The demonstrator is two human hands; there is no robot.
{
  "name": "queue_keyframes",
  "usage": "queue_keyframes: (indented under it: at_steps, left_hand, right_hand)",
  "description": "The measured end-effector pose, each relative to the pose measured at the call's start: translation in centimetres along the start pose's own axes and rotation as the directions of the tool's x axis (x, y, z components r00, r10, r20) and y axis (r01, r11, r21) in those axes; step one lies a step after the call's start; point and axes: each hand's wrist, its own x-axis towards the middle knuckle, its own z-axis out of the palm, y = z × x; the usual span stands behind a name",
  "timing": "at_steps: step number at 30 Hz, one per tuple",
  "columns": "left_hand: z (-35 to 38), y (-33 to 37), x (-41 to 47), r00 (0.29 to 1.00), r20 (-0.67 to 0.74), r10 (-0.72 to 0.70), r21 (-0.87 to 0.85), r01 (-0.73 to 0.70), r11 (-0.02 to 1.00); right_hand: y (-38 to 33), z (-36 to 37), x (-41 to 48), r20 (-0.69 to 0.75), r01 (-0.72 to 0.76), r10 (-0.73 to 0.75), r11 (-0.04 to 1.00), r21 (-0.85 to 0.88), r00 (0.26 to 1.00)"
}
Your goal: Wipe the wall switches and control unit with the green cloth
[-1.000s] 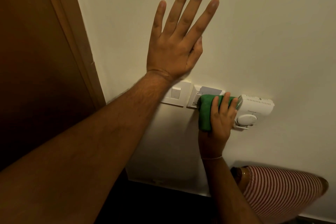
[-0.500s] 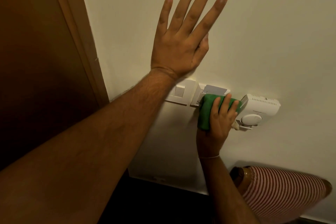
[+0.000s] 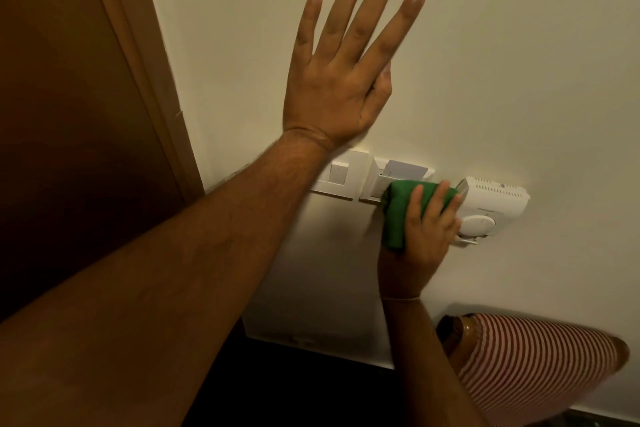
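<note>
Right hand (image 3: 420, 239) is gripping the folded green cloth (image 3: 398, 215), fingers curled over its top edge, and is pressing it against the right part of the card-slot plate (image 3: 381, 180), just at the left edge of the control unit (image 3: 491, 204). Left hand (image 3: 341, 80) is lying flat on the wall (image 3: 519, 62) above the plates, fingers spread wide, holding nothing; its wrist is sitting just over the single wall switch (image 3: 337, 173). A white card (image 3: 405, 168) is standing in the slot above the cloth. Door frame (image 3: 145, 62) is running down the left side.

Judged risks: the cloth is working close beneath the card, so an upward stroke could knock it out of the slot. Pressure over the round dial (image 3: 478, 224) could be turning the setting. The left forearm is crossing near the switch and could toggle it by accident.
</note>
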Motion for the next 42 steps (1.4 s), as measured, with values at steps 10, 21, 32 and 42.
queue_keyframes:
  at_steps: [10,21,32,42]
  left_hand:
    - [-0.2,0.0,0.1,1.0,-0.002,-0.002,-0.022,0.002,1.0]
    - [-0.2,0.1,0.0,1.0,0.004,0.007,-0.003,-0.007,1.0]
    - [-0.1,0.0,0.0,1.0,0.001,0.005,0.002,-0.005,1.0]
    - [-0.1,0.1,0.1,1.0,-0.005,-0.012,-0.001,0.012,1.0]
  right_hand:
    - [-2.6,2.7,-0.5,0.018,0.215,-0.217,0.972,0.094,0.976]
    - [-3.1,1.4,0.1,0.085,0.155,-0.174,0.97,0.188,0.981]
    - [-0.5,0.8,-1.6,0.157,0.219,-0.232,0.971,0.096,0.96]
    - [-2.3,1.2,-2.3,0.144,0.07,-0.1,0.977,0.201,0.985]
